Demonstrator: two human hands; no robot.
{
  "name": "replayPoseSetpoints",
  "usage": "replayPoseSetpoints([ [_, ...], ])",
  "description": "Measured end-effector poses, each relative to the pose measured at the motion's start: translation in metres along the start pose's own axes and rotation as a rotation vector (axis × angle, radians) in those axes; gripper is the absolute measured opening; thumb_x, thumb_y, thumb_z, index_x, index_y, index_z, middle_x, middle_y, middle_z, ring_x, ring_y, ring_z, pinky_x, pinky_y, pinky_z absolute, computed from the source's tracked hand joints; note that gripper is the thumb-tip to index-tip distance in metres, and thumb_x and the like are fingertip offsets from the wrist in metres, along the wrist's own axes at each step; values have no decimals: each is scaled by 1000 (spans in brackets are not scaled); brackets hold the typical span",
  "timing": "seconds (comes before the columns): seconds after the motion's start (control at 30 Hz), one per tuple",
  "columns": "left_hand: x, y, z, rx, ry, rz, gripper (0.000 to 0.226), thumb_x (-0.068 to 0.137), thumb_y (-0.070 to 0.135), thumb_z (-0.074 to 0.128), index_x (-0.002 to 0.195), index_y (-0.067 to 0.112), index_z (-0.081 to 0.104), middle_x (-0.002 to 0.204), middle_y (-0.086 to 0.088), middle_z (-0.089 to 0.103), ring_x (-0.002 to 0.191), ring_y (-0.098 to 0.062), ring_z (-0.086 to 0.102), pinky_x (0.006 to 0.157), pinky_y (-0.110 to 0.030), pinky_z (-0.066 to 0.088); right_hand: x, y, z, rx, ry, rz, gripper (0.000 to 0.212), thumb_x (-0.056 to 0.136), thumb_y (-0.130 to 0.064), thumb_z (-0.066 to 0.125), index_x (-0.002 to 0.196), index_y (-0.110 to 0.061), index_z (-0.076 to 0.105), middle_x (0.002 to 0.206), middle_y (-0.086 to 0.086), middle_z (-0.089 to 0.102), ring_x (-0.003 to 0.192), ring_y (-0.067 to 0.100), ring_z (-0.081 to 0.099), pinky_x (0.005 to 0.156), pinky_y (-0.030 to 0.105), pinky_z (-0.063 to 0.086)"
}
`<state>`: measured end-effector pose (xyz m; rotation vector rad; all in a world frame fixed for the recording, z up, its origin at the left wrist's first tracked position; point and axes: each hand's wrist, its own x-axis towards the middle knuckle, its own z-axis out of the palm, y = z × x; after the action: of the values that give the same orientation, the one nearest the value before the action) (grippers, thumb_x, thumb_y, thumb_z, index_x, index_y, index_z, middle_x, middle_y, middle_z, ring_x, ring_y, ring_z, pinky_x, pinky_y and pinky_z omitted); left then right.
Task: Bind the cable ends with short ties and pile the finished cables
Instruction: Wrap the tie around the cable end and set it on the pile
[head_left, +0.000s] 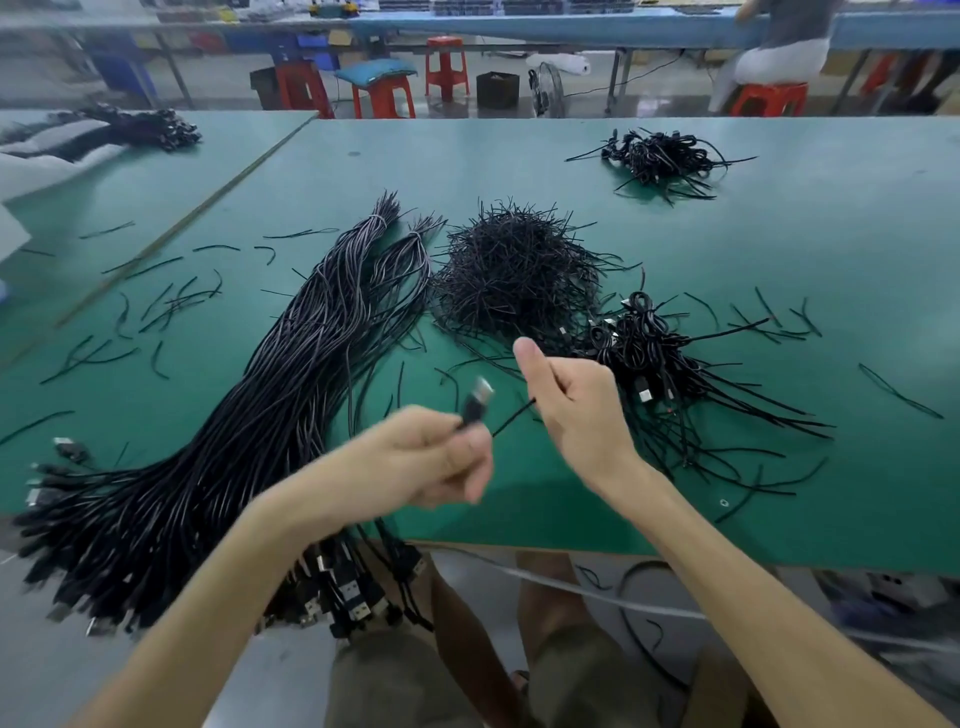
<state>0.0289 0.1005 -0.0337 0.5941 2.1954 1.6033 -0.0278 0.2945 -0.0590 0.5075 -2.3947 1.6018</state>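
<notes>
Left hand (436, 457), blurred, above the near edge of the green-covered work table (779, 249): grips a thin black cable with a silver-tipped USB plug (475, 400), fingers curled round it just below the plug, plug tilted up and to the right.

Right hand (576, 410), close beside the left: thumb raised, fingers curled in, pinches a short black tie (514, 415), free end pointing down-left toward the left hand. Cannot tell whether tie and cable touch.

On the table, left of the hands: a thick bundle of long black cables (291, 374), bound with pale wraps near the far end, plug ends hanging over the near edge.

Behind the hands: a round heap of short black ties (514, 270).

Just right of the right hand: a pile of coiled, tied black cables (660, 364), tie tails spread out to the right.

Toward the far right of the table: a second, smaller pile of tied cables (660, 158), well apart from the first.

Over the left part of the table: loose scattered ties (156, 306).

Beyond the table: red plastic stools (447, 65).
</notes>
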Motion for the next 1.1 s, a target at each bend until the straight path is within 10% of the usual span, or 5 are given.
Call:
replayPoseSetpoints([
  [0.23, 21, -10, 23, -597, 502, 167, 50, 109, 36, 29, 144, 9, 51, 146, -3, 60, 139, -16, 51, 118, -33, 36, -26, -26, 35, 164, -88, -168, 60, 106, -51, 40, 54, -22, 35, 46, -7, 30, 42, 10, 27, 45, 24, 21],
  [0.37, 11, 7, 5, -1413, 375, 279, 25, 105, 21, 51, 110, 8, 72, 95, 1, 73, 88, -9, 71, 85, -27, 55, -23, -11, 36, 2, -110, -182, 60, 108, -41, 42, 53, -26, 24, 45, -9, 23, 42, 14, 25, 47, 25, 19],
  [0.67, 0, -4, 11, -480, 295, 45, 43, 99, 38, 53, 59, 22, 52, 55, 4, 34, 48, -15, 25, 46, -23, 21, 5, -21, 10, -217, 165, -371, 59, 106, -22, 49, 54, -29, 21, 43, -9, 21, 40, 27, 23, 55, 19, 26],
  [0.9, 8, -11, 29, -51, 504, 118, 37, 105, 34, 48, 93, 15, 77, 87, -3, 78, 70, -8, 58, 73, -15, 46, -15, -32, 16, -263, 147, -318, 53, 107, -34, 39, 57, -16, 40, 45, 2, 43, 42, 29, 37, 50, 36, 31],
  [1.1, 13, -8, 42, -571, 435, 16, 49, 103, 32, 42, 129, -4, 64, 131, -16, 68, 128, -17, 61, 112, -32, 46, -30, -31, 26, -210, 95, -255, 51, 109, -33, 39, 65, -10, 49, 51, -3, 45, 45, 18, 42, 48, 38, 34],
])
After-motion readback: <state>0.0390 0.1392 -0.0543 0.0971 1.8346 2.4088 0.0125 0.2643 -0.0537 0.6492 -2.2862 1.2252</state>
